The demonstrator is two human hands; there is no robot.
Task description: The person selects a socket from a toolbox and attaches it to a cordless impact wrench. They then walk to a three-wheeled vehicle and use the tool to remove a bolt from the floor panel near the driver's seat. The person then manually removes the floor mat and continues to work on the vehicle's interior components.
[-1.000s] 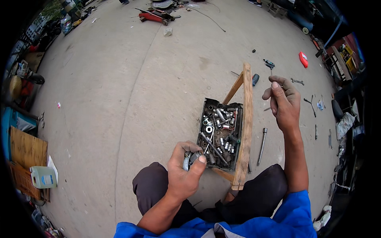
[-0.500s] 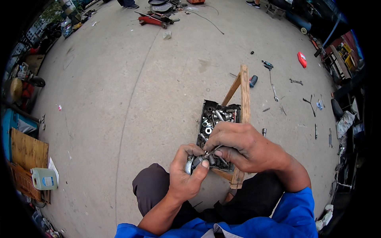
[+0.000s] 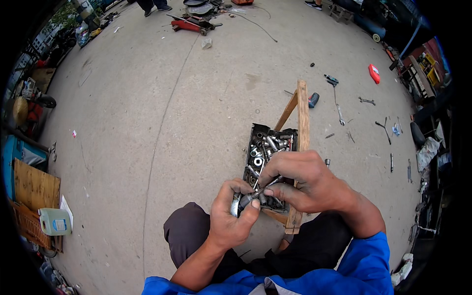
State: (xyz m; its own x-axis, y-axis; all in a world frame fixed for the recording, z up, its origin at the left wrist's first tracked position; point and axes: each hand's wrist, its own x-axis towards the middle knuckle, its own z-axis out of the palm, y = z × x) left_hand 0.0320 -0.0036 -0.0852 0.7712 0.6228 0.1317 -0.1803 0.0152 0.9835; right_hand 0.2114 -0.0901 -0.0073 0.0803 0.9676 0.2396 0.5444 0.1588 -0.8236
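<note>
My left hand [image 3: 228, 222] is closed around a dark cylindrical part [image 3: 246, 199] with a silver ridged band [image 3: 235, 205] at its near end. Thumb and forefinger of my right hand [image 3: 312, 179] pinch a thin metal rod [image 3: 274, 181], whose lower left end meets the far end of that part. Both hands are over the near end of a black tray [image 3: 252, 135] of sockets and small metal pieces. A silver ring [image 3: 258, 162] lies among them. My fingers partly hide the contact between rod and part.
A wooden frame [image 3: 304, 118] stands along the tray's right side. Wrenches [image 3: 367, 101], a power tool [image 3: 313, 100] and a red bottle [image 3: 374, 73] lie on the concrete at right. A red floor jack [image 3: 189, 25] is far ahead. At left stands a pale jug [image 3: 54, 221].
My right fingers have shifted slightly to the right, and more of the rod shows between them. My left hand keeps its place. Far off, a person's feet have stepped apart.
</note>
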